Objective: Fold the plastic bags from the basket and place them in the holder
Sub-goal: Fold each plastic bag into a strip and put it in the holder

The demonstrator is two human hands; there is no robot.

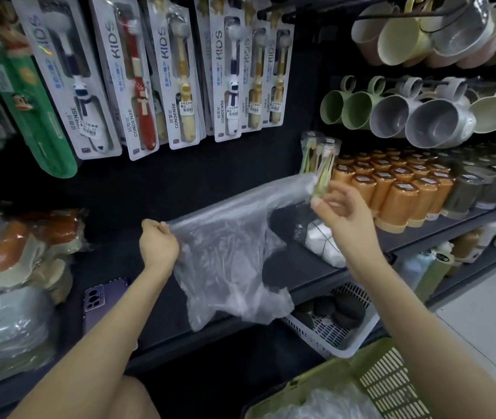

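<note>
- Dark shop shelf [307,267], set below hung toothbrush packs [138,86] and beside mugs [422,116] and orange cups [398,189], formed the setting.
- Clear plastic bag [228,255] hung in the air over the shelf, stretched between both hands, its lower part sagging and crumpled.
- Left hand [159,244]: grip curled round one upper corner of the bag.
- Right hand [346,213]: thumb and forefinger pinched the bag's drawn-out far end, other fingers spread.
- Step, as judged: opening the bag out flat; no fold looked made yet.
- Next move, as judged: bring the two held ends together, or lay the bag on the shelf to smooth it.
- Green basket [392,385], lower right, held more bags.
- Clear container [322,240] with white bundles stood behind the bag; whether it was the holder could not be told.
- Open room: bare shelf lay beneath the bag, between a phone [104,297] and a white basket [346,346]; the cups stood near the right hand.
</note>
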